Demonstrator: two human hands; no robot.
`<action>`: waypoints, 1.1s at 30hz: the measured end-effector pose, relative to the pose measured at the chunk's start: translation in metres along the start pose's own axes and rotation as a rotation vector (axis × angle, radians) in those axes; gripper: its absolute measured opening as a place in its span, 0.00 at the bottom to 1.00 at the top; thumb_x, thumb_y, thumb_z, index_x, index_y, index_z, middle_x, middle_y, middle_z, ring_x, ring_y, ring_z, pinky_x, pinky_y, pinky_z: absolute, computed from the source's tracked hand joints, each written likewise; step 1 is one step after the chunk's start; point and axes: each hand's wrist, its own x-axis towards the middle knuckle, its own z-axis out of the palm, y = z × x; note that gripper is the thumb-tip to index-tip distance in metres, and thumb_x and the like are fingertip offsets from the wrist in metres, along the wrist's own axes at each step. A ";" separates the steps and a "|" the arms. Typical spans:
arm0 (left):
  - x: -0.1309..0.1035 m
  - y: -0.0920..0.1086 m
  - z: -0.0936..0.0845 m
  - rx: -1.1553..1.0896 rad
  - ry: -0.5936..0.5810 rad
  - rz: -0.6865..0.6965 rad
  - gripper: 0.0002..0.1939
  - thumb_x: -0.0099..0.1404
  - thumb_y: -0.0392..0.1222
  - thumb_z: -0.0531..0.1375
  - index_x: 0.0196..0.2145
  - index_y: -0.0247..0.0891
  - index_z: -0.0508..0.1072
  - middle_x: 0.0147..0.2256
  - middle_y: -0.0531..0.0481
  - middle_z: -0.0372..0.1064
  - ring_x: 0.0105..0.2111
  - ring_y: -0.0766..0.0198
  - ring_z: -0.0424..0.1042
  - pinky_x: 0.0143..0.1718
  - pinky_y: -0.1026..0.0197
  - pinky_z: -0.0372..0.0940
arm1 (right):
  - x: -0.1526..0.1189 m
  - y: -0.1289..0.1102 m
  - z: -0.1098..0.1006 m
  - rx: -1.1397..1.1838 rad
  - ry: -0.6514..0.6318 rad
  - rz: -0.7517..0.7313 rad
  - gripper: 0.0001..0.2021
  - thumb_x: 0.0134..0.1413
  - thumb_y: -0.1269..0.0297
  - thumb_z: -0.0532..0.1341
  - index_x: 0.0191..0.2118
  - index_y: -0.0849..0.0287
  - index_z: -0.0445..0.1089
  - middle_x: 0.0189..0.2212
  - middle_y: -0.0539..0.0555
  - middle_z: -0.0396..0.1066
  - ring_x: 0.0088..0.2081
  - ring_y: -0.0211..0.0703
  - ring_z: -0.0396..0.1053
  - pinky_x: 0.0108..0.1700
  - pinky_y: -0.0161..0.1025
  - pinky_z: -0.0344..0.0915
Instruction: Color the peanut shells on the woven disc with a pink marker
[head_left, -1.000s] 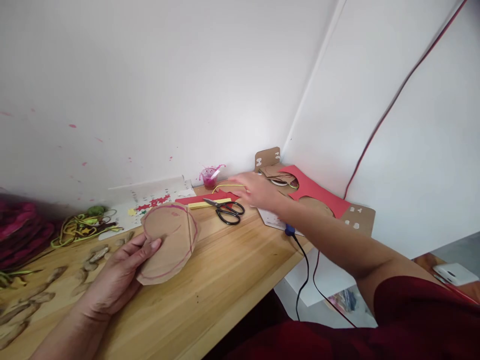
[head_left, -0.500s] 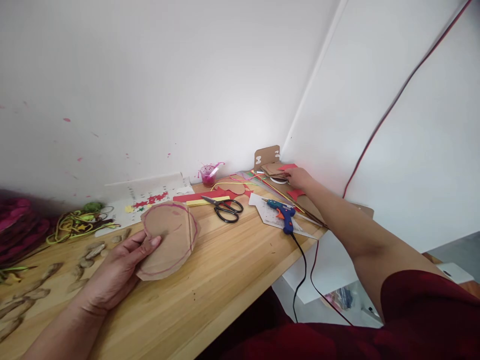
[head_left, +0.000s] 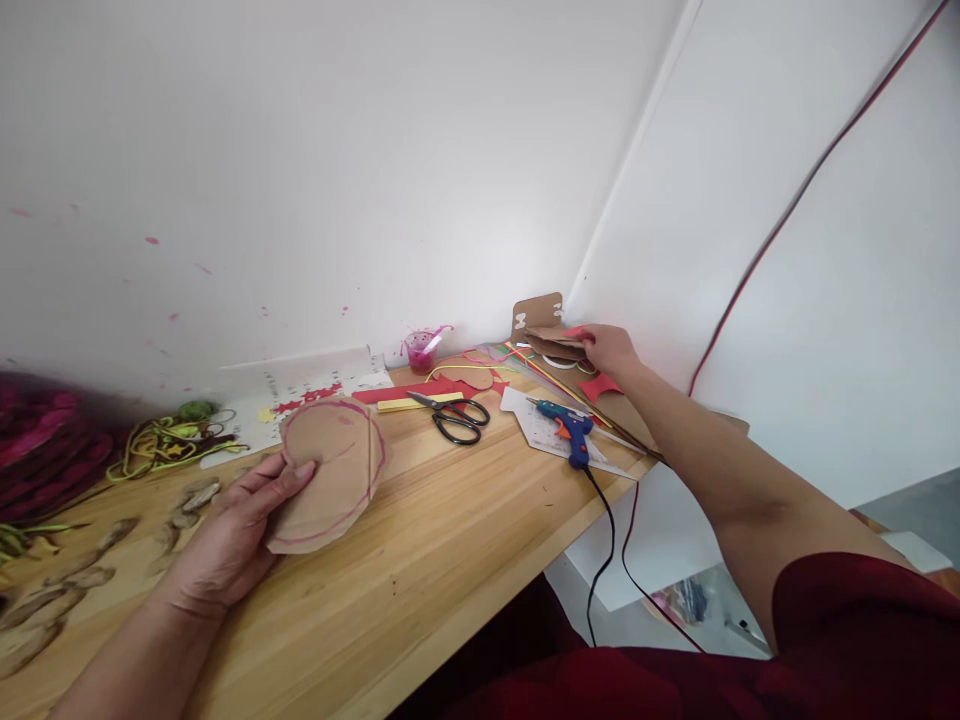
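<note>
My left hand [head_left: 247, 510] grips a roughly round cardboard piece [head_left: 337, 490] by its left edge, thumb on top; a purple line runs around its rim. At the far right corner of the table, my right hand [head_left: 609, 350] pinches the edge of some brown cardboard pieces [head_left: 553, 340], tilted up, with red paper by the fingers. Below them is a white ring-shaped thing, partly hidden. Between my hands lie black-handled scissors [head_left: 457, 418] and a blue glue gun [head_left: 570, 428], which rests on a stained white sheet [head_left: 525, 415].
A cup of pink paint [head_left: 421, 352] stands by the wall. Red stars [head_left: 307, 398] lie on white paper at the back. Green yarn [head_left: 169, 440], peanut-like brown pieces [head_left: 82, 580] and a dark pink bundle [head_left: 49, 450] are at left. The glue gun's cord [head_left: 609, 530] hangs over the table edge.
My right hand has lifted the cardboard pieces slightly, tilting them up off the pile. My left hand still holds the round cardboard, shifted a little to the left. The view has turned slightly.
</note>
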 end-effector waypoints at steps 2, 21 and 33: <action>0.001 0.001 0.000 -0.010 0.031 0.027 0.31 0.41 0.36 0.79 0.45 0.36 0.80 0.38 0.47 0.84 0.28 0.62 0.81 0.27 0.67 0.76 | -0.007 -0.015 -0.003 0.035 0.009 -0.028 0.18 0.64 0.69 0.54 0.49 0.60 0.81 0.47 0.61 0.83 0.47 0.52 0.78 0.47 0.42 0.67; 0.012 0.001 -0.002 0.037 0.239 0.100 0.07 0.59 0.33 0.68 0.35 0.44 0.81 0.36 0.58 0.82 0.30 0.67 0.78 0.30 0.72 0.76 | -0.182 -0.001 -0.040 -0.008 0.110 0.026 0.13 0.63 0.61 0.58 0.48 0.51 0.79 0.50 0.59 0.80 0.57 0.61 0.70 0.59 0.56 0.60; 0.004 0.002 0.008 0.039 0.252 0.215 0.09 0.55 0.30 0.66 0.33 0.41 0.80 0.37 0.53 0.82 0.43 0.62 0.81 0.38 0.68 0.79 | -0.227 0.115 -0.022 -0.129 0.017 0.293 0.24 0.52 0.71 0.60 0.55 0.58 0.78 0.55 0.63 0.77 0.57 0.63 0.66 0.57 0.54 0.64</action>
